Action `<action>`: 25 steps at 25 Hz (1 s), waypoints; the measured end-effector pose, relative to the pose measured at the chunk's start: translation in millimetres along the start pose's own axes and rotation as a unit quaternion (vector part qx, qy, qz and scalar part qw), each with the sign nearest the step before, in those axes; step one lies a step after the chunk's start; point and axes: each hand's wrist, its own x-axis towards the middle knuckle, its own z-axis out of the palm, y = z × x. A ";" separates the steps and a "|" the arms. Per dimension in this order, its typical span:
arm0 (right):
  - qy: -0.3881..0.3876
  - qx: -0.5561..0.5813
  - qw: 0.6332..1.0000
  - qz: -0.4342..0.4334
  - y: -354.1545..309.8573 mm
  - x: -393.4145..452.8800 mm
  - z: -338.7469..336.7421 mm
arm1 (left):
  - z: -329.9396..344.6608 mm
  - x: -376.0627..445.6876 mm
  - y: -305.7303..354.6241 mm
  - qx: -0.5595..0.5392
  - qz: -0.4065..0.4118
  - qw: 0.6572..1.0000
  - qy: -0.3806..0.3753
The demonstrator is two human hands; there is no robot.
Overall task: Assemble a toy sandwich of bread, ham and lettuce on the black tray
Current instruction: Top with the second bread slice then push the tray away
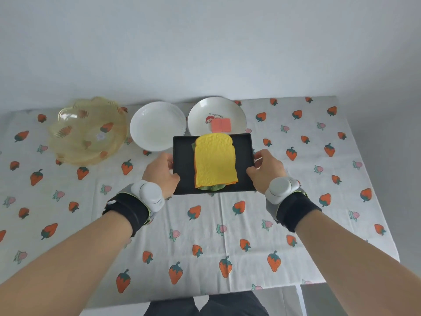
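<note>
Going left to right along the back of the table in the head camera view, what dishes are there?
Yellow translucent bowl → plain white plate → white plate with a strawberry print, holding pink ham slices. The black tray sits in front of the two plates, so it is left out.

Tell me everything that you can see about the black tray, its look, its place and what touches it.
The black tray is rectangular, matte and dark, with a low raised rim; it looks like plastic. It sits level near the middle of the strawberry tablecloth, in front of two white plates. On it lies a yellow bread slice, with green lettuce showing under its near edge. The left hand holds its left edge and the right hand its right edge.
</note>
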 end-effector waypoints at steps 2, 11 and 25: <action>0.021 0.013 1.000 0.012 -0.3 15.5 -23.8 | 0.4 9.2 30.8 -0.015 0.010 1.000 0.005; 0.089 -0.039 0.993 0.072 29.5 119.8 -114.0 | 38.5 67.7 170.3 -0.071 0.049 0.993 -0.077; 0.072 -0.058 0.989 0.113 83.3 229.3 -121.1 | 107.9 145.6 237.6 -0.093 -0.014 0.980 -0.173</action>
